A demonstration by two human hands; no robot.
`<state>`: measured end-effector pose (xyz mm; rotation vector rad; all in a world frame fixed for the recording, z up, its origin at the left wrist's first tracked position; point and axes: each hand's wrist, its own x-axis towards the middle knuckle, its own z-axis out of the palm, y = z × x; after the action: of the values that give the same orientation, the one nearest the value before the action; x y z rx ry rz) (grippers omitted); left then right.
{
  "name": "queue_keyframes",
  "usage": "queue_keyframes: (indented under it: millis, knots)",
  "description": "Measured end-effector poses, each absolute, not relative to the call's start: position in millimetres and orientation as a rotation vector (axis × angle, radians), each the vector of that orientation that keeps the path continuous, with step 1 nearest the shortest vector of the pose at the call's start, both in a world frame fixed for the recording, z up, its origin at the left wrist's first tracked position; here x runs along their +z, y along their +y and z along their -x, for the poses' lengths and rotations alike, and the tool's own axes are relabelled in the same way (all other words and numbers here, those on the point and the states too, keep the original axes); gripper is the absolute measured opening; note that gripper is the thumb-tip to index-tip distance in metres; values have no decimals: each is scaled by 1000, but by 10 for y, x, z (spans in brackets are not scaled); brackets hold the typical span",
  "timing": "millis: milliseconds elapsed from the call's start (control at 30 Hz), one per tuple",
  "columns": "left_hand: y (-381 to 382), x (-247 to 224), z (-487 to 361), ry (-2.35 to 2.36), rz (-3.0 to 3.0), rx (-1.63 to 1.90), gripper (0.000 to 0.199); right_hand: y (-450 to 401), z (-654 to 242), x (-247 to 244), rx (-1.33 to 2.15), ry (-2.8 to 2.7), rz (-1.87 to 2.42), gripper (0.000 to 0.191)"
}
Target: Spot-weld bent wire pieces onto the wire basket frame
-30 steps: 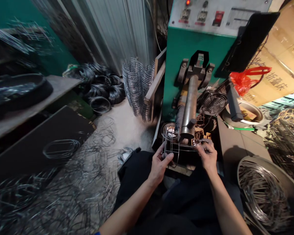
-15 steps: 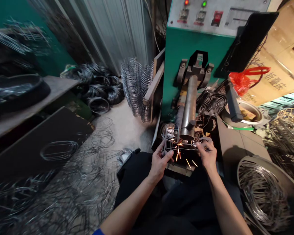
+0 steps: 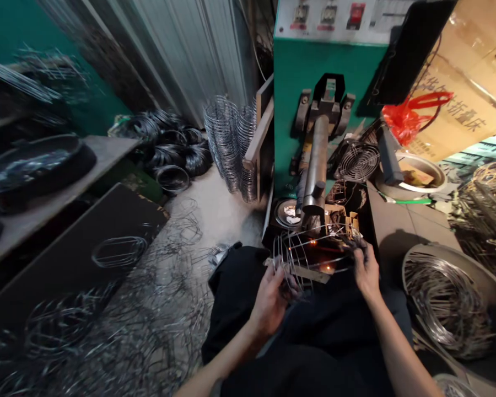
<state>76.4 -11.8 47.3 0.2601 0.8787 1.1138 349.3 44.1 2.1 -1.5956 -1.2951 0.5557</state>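
Head: wire cage (image 3: pixel 312 258) hides L fingers (image 3: pixel 281 282)

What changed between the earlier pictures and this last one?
The left hand and right hand have pulled the wire cage back toward the person, away from the welder's metal post, without letting go. The spray of sparks has died to a small glow. The stacked wire frames stayed as they were.
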Motion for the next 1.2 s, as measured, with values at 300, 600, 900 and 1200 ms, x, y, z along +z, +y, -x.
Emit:
queue_keyframes:
  millis: [300,600,900,1200]
  knots:
    - [-242,241,-4,1305,-1062,662,51,487,-3352,229,1060,-2035,1471,49]
    - [399,-13,-631,1448,-1962,710,37,189,-3067,-45,634,-1932,1690,45]
    - [666,135,-644,1544,-2246,525,32,349,-3025,-15,500,-2023,1858,41]
    - [907,480,-513,1429,-2284,605,25,591,-2977,439,562,-1986,1688,32]
